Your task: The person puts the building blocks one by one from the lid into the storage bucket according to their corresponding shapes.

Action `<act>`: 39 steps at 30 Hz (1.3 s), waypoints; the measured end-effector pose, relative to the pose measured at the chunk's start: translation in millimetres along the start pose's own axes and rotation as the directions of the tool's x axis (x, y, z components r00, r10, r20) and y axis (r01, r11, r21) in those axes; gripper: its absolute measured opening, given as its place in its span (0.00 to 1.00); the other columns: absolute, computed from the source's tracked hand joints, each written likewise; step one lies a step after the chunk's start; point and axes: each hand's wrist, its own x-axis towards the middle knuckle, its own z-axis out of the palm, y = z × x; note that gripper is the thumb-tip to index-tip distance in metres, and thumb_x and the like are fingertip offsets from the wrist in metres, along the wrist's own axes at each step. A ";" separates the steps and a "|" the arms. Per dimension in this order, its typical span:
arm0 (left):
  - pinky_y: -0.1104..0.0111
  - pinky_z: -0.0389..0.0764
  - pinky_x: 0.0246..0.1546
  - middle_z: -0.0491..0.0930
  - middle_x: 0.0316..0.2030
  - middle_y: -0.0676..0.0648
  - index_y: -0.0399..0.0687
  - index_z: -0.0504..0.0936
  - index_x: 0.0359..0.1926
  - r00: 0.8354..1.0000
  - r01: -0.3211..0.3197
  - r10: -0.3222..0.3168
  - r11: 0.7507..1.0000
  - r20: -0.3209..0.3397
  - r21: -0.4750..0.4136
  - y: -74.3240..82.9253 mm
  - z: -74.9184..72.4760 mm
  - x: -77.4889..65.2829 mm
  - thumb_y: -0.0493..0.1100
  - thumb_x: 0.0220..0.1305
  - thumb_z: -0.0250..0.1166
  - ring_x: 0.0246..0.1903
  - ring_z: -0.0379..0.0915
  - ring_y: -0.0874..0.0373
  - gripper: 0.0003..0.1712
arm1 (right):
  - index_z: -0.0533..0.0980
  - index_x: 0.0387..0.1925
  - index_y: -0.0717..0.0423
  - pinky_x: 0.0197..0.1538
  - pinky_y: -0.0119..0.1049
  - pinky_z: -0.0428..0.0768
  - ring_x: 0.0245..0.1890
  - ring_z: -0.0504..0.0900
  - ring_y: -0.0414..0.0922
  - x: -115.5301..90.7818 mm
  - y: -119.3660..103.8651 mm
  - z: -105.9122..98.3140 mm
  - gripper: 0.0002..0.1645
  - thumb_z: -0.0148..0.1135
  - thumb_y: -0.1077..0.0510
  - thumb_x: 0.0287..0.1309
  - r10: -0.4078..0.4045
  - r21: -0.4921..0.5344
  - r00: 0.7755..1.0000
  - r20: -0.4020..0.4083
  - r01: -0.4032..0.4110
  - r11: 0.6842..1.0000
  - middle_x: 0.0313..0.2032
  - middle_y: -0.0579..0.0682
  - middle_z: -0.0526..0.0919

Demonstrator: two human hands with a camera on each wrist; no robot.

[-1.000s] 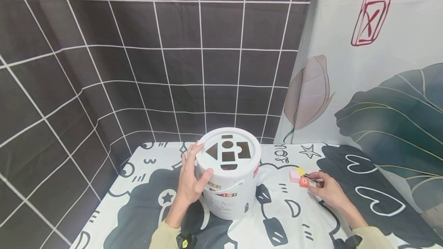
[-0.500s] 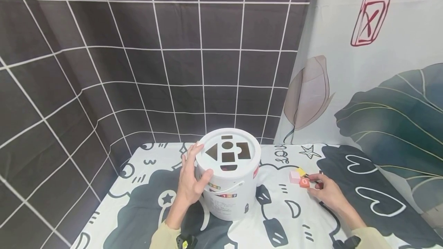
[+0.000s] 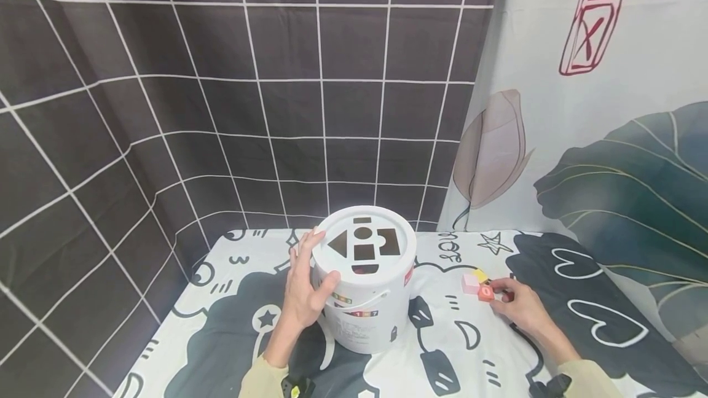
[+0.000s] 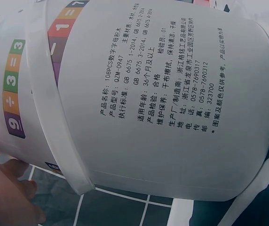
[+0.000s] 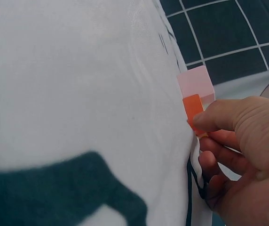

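Observation:
A white bucket [image 3: 365,318] with shape cut-outs in its lid [image 3: 337,269] stands upright on the patterned cloth. My left hand [image 3: 303,287] lies against its left side, fingers fairly straight and reaching the lid rim; the left wrist view has the bucket's printed label and part of that hand [image 4: 12,188]. At the right, my right hand [image 3: 522,307] pinches a small orange-red block [image 3: 485,292] marked with a 0, low over the cloth. In the right wrist view the thumb presses the orange block [image 5: 193,109]. A pink block [image 3: 470,284] and a yellow block [image 3: 480,275] sit right beside it.
A black-and-white cartoon cloth [image 3: 459,355] covers the surface under the bucket and blocks. Behind it hangs a dark grid curtain [image 3: 354,109], and a white curtain with leaf prints [image 3: 608,140] hangs at the right.
The right hand's fingers have settled closer around the orange-red block, which has barely shifted. The left hand and bucket stay in place.

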 end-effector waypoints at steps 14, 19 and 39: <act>0.34 0.40 0.68 0.64 0.71 0.36 0.43 0.68 0.69 1.000 0.013 -0.013 1.000 0.004 0.004 1.3 0.0 -0.4 0.58 0.59 0.59 0.72 0.52 0.36 0.40 | 0.78 0.50 0.67 0.28 0.35 0.71 0.33 0.72 0.47 -3.7 2.2 -2.5 0.26 0.73 0.59 0.51 0.008 0.022 1.000 0.012 -0.008 1.000 0.33 0.51 0.77; 0.33 0.40 0.68 0.64 0.70 0.36 0.43 0.68 0.69 1.000 0.007 -0.007 1.000 0.004 0.004 1.3 0.1 -0.3 0.58 0.59 0.59 0.72 0.52 0.35 0.41 | 0.78 0.49 0.67 0.27 0.34 0.70 0.32 0.72 0.47 -7.0 1.7 -5.3 0.24 0.72 0.61 0.50 -0.002 0.039 1.000 0.008 0.002 0.999 0.32 0.51 0.77; 0.34 0.39 0.69 0.63 0.71 0.36 0.43 0.68 0.69 1.000 0.010 -0.010 1.000 0.003 -0.002 1.0 0.1 0.2 0.59 0.59 0.59 0.71 0.52 0.34 0.41 | 0.79 0.46 0.65 0.30 0.32 0.74 0.36 0.77 0.47 -9.4 -34.9 -27.6 0.20 0.72 0.62 0.52 -0.176 0.067 0.981 -0.077 0.181 0.981 0.37 0.53 0.83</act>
